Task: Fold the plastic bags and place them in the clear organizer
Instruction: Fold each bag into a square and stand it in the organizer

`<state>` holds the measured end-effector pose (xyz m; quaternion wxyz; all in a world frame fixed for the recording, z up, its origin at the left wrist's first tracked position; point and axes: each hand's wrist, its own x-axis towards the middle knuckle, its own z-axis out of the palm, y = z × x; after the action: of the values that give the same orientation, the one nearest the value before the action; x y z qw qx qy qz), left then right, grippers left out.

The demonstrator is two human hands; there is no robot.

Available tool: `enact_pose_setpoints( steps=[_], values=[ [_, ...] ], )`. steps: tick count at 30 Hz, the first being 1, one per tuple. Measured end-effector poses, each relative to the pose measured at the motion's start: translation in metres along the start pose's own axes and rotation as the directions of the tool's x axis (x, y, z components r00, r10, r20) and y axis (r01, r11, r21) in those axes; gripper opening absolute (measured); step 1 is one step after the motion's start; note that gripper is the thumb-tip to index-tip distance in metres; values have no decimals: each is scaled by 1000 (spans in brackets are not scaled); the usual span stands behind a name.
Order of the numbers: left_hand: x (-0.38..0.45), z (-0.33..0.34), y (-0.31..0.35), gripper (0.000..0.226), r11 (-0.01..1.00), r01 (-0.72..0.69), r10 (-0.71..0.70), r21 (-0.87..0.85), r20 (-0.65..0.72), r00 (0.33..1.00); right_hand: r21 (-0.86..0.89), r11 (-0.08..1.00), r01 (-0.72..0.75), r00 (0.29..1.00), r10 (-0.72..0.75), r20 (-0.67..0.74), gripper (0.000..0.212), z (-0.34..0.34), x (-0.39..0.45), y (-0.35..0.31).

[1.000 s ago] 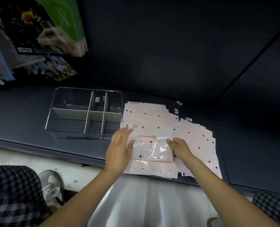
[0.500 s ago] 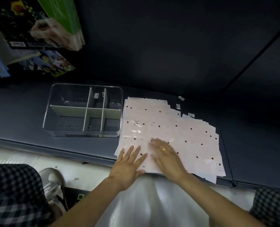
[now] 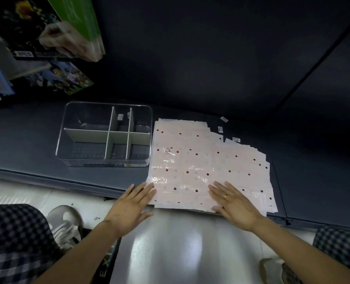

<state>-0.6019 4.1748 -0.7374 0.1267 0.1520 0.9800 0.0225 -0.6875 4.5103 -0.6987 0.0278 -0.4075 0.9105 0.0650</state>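
Both hands lie flat, fingers straight: left hand (image 3: 131, 203) and right hand (image 3: 234, 201) on the pink dotted plastic bags (image 3: 200, 160), lower centre, beside the clear divided organizer (image 3: 84, 158).

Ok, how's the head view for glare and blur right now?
Head view: dim, with dark shelf surroundings; glare patches on the top plastic bag between the left hand and right hand, and on the glossy surface below; packages upper left are blurred; wide-angle bending at the edges; clear organizer readable.
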Motion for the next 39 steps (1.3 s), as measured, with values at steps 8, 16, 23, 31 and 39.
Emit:
enact_pose_setpoints(
  steps=[8, 16, 23, 31, 39],
  values=[
    [21, -24, 10, 50, 982, 24, -38, -186, -73, 997, 159, 985, -61, 992, 78, -102, 55, 3, 41, -36],
    [50, -42, 11, 68, 952, -23, 7, -305, -53, 999, 323, 946, -39, 991, 77, -108, 33, -10, 52, -25],
    [70, -82, 6, 29, 894, 65, -80, -444, -15, 997, 766, 578, -281, 960, 170, 224, 18, -38, 69, 11],
    [72, -78, 36, 38, 958, -111, -47, -263, -528, 848, 777, 449, -441, 886, 353, 300, 18, -31, 113, 30],
    [70, -21, 52, 63, 998, -13, 15, -67, 28, 999, 487, 805, -340, 907, 418, -58, 37, -18, 109, -7]
  ],
)
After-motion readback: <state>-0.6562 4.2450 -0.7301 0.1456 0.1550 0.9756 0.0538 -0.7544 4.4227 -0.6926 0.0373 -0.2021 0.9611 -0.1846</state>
